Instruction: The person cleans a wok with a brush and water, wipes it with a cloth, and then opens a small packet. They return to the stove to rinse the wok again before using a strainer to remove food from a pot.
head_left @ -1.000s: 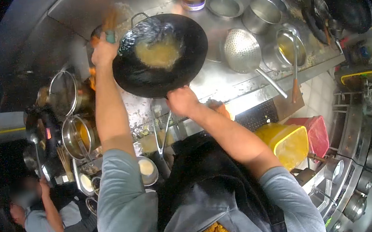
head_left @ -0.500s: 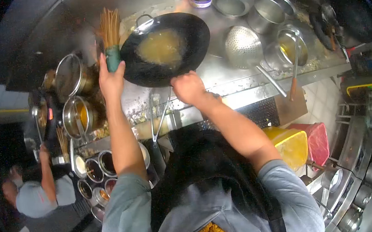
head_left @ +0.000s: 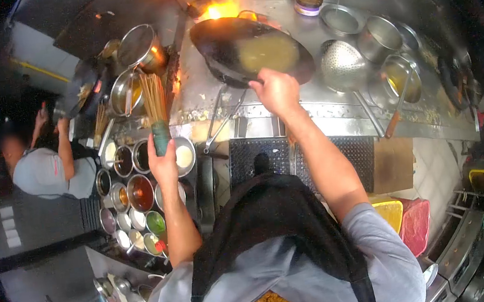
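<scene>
Wok rinse at the burner — brush out, wok gripped

Right hand [head_left: 276,90] is clamped on the near rim of the wok [head_left: 251,48], which sits tilted over the flame [head_left: 220,10] with yellowish liquid pooled inside. Left hand [head_left: 162,160] is closed round the bamboo brush [head_left: 155,110], held upright above the seasoning bowls [head_left: 139,192], well apart from the wok. Best done, I'd judge, by keeping the rim grip firm and the tilt steady — liquid could slop toward the fire.

The wok [head_left: 254,51] sits on the burner, a strainer [head_left: 342,65] to its right (seasoning bowls [head_left: 139,192] lower left).
</scene>
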`<control>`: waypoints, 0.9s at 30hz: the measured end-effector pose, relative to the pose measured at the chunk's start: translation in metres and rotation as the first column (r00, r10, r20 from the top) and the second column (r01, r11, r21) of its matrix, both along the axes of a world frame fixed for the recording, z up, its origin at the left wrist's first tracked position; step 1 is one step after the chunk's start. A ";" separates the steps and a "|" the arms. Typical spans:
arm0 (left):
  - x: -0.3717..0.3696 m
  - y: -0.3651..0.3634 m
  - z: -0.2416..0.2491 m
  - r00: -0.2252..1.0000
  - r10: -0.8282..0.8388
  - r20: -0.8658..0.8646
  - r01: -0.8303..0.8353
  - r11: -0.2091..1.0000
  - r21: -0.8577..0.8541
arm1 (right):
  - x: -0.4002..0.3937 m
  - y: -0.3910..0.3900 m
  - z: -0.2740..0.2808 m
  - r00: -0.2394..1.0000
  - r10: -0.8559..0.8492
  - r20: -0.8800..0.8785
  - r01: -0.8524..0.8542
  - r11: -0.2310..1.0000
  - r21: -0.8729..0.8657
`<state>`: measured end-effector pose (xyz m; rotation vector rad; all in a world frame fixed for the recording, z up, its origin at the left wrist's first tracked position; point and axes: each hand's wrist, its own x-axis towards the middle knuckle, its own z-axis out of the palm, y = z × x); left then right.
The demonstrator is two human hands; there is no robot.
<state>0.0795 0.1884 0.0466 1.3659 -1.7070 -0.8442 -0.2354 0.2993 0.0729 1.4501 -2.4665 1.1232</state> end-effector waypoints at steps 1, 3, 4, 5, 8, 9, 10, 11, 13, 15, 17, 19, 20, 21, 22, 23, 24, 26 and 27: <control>0.005 0.009 -0.002 1.000 0.004 -0.014 -0.005 0.998 -0.066 | -0.001 0.001 0.002 1.000 -0.021 0.000 0.021 1.000 -0.020; 0.011 0.027 0.003 0.999 0.016 -0.028 -0.016 1.000 -0.009 | -0.001 0.005 0.009 0.998 -0.059 0.008 0.059 0.997 -0.049; 0.015 0.034 0.006 0.999 0.020 -0.046 -0.017 0.998 0.053 | -0.002 0.005 0.010 0.999 -0.053 0.008 0.053 0.997 -0.051; 0.024 0.031 -0.008 0.998 0.010 -0.059 -0.005 0.997 0.079 | -0.004 0.005 0.011 0.995 -0.089 0.033 0.092 0.993 -0.074; 0.026 0.028 -0.027 0.992 -0.040 -0.118 0.039 0.999 -0.007 | -0.008 0.007 0.015 0.985 -0.151 0.084 0.160 0.980 -0.117; 0.023 0.028 -0.025 0.994 -0.044 -0.102 0.047 0.998 0.030 | -0.011 0.006 0.016 0.977 -0.178 0.120 0.194 0.972 -0.135; 0.021 0.025 -0.028 0.993 -0.045 -0.110 0.048 0.998 0.030 | -0.014 0.005 0.016 0.966 -0.205 0.157 0.228 0.962 -0.150; 0.019 0.019 -0.034 0.996 -0.057 -0.064 0.060 0.997 0.047 | -0.018 0.004 0.016 0.966 -0.212 0.147 0.236 0.956 -0.176; 0.013 0.005 -0.053 0.992 -0.078 0.103 0.082 0.996 -0.034 | -0.027 0.003 0.021 0.954 -0.227 0.196 0.263 0.948 -0.180; -0.002 -0.006 -0.066 0.992 -0.098 0.085 0.094 0.994 0.048 | -0.039 -0.001 0.022 0.940 -0.252 0.230 0.301 0.931 -0.209; -0.014 -0.025 -0.091 0.984 -0.139 0.110 0.127 0.986 0.111 | -0.050 -0.005 0.020 0.917 -0.255 0.305 0.327 0.920 -0.215; -0.028 -0.046 -0.122 0.969 -0.155 0.193 0.138 0.985 0.100 | -0.058 -0.008 0.022 0.886 -0.230 0.403 0.346 0.906 -0.245; -0.036 -0.056 -0.137 0.944 -0.164 0.287 0.144 0.986 0.087 | -0.060 -0.010 0.025 0.889 -0.237 0.393 0.349 0.905 -0.244; -0.043 -0.069 -0.149 0.884 -0.201 0.422 0.134 0.974 0.182 | -0.061 -0.012 0.029 0.874 -0.253 0.416 0.363 0.908 -0.210; -0.051 -0.077 -0.159 0.886 -0.208 0.414 0.141 0.973 0.185 | -0.062 -0.015 0.031 0.857 -0.269 0.439 0.375 0.910 -0.175; -0.059 -0.084 -0.169 0.820 -0.232 0.523 0.107 0.960 0.259 | -0.060 -0.019 0.029 0.858 -0.275 0.434 0.380 0.909 -0.174; -0.066 -0.088 -0.176 0.737 -0.264 0.622 0.063 0.943 0.326 | -0.056 -0.025 0.024 0.892 -0.247 0.378 0.332 0.926 -0.180; -0.070 -0.098 -0.191 0.692 -0.323 0.646 0.084 0.924 0.372 | -0.029 -0.034 0.033 0.933 -0.232 0.275 0.269 0.957 -0.107; -0.068 -0.105 -0.206 0.647 -0.380 0.661 0.096 0.900 0.425 | -0.019 -0.042 0.022 0.957 -0.207 0.205 0.232 0.966 -0.109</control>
